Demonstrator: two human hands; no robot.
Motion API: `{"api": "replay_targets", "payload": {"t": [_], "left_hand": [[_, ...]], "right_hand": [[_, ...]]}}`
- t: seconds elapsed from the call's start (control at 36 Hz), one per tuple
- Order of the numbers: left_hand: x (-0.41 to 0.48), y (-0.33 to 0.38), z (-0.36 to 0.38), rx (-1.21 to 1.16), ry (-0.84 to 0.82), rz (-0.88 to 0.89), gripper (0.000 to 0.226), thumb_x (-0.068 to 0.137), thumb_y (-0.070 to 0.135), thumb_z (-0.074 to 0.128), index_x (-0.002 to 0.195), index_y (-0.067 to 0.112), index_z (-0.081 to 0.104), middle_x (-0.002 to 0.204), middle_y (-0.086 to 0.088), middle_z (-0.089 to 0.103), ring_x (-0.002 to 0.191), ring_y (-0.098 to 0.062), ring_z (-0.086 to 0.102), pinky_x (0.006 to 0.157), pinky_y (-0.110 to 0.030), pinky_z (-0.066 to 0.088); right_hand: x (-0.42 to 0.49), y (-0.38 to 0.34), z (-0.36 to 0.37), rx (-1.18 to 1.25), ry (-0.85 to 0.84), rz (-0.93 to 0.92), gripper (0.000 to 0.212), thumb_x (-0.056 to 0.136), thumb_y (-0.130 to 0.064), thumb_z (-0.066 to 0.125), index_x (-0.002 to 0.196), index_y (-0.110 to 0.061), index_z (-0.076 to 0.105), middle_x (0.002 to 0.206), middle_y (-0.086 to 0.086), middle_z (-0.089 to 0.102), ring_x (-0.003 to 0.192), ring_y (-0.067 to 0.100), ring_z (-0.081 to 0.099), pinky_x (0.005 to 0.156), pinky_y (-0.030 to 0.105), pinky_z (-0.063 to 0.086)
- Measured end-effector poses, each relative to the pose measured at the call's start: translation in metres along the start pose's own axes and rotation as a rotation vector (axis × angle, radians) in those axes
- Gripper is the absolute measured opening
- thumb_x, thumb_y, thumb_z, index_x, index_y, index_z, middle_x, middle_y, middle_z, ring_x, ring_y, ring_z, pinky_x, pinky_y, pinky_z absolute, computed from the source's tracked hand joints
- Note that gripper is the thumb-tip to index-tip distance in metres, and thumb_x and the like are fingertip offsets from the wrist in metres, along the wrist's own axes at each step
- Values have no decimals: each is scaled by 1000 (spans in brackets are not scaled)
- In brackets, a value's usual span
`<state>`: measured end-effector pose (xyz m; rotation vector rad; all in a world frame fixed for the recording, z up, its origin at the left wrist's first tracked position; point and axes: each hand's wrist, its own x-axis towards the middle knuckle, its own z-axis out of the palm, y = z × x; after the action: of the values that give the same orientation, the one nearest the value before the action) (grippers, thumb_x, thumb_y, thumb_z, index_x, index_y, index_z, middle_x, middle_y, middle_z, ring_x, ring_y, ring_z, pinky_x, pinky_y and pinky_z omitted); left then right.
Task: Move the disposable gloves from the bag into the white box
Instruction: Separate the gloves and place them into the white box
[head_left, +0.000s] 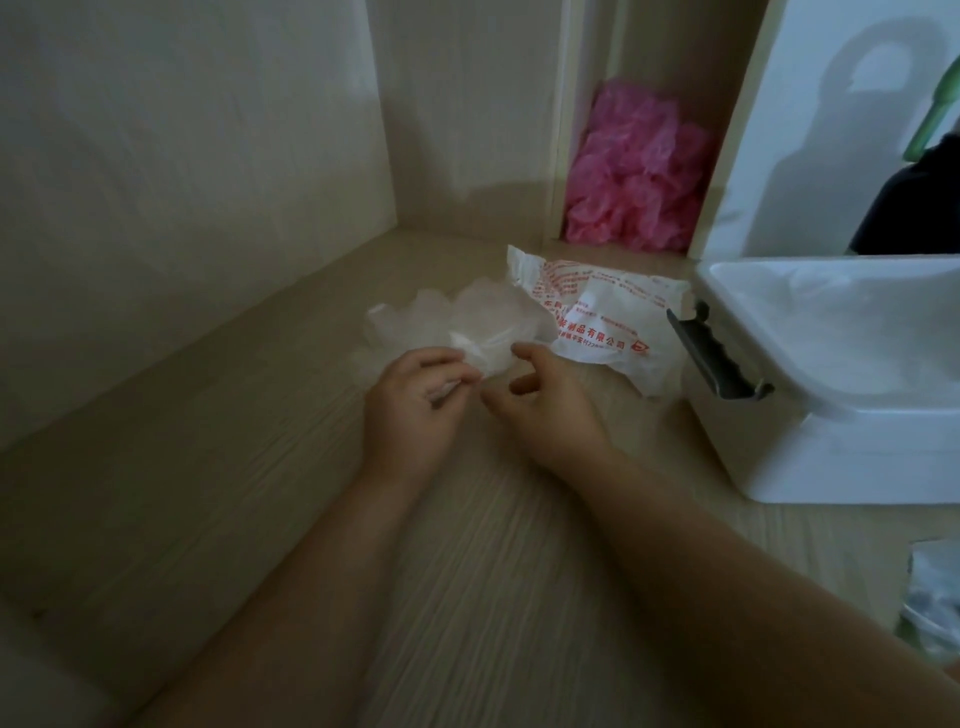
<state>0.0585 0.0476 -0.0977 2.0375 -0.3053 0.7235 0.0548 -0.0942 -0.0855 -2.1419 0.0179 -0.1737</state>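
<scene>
A heap of thin clear disposable gloves (457, 325) lies on the wooden shelf, just left of the crumpled white bag with red print (597, 317). My left hand (415, 400) pinches the near edge of the gloves between thumb and curled fingers. My right hand (540, 400) hovers beside it with fingers loosely bent, its fingertips at the heap's near edge and holding nothing. The white box (831, 415) stands open at the right, its lid raised; clear plastic shows faintly inside.
A pile of pink gloves (634, 171) fills a narrow compartment at the back. A grey latch (711, 353) juts from the box's left side. A plastic packet (930, 597) lies at the right edge. Walls close the shelf on the left and behind.
</scene>
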Motion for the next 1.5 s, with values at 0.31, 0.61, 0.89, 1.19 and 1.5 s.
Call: {"api": "replay_targets", "payload": {"t": [0.31, 0.61, 0.89, 1.19, 1.5], "left_hand": [[1, 2, 1, 24, -263, -196, 52, 81, 24, 74, 128, 20, 52, 113, 11, 58, 96, -7, 59, 79, -14, 42], [-1, 22, -3, 7, -199, -291, 69, 89, 66, 24, 97, 18, 74, 101, 7, 69, 96, -9, 60, 83, -25, 42], [27, 77, -12, -609, -273, -376, 9, 90, 16, 57, 93, 24, 58, 93, 4, 66, 90, -18, 62, 83, -39, 50], [46, 130, 14, -520, 12, -230, 23, 84, 11, 67, 67, 26, 65, 58, 16, 60, 61, -4, 54, 66, -28, 47], [60, 162, 22, -654, -91, -337, 16, 89, 19, 60, 73, 17, 60, 63, 2, 58, 57, -15, 55, 55, -28, 44]], "right_hand": [[2, 6, 1, 169, 141, -149, 30, 99, -24, 47, 123, -15, 62, 105, -10, 62, 98, 0, 53, 79, 4, 38], [-1, -27, -39, 862, 143, 163, 20, 97, -16, 44, 89, -13, 62, 91, 8, 62, 78, 20, 54, 66, 30, 46], [-14, -65, -83, 1138, -227, 202, 24, 96, -20, 39, 108, -7, 56, 84, 10, 55, 69, 20, 50, 57, 26, 45], [-35, -78, -149, 1017, -31, 98, 72, 83, -73, 38, 128, -18, 55, 122, 6, 64, 104, 25, 64, 77, 45, 53], [-47, -71, -188, 395, 198, -39, 14, 92, -2, 50, 95, -6, 63, 82, 9, 61, 69, 20, 58, 72, 37, 60]]}}
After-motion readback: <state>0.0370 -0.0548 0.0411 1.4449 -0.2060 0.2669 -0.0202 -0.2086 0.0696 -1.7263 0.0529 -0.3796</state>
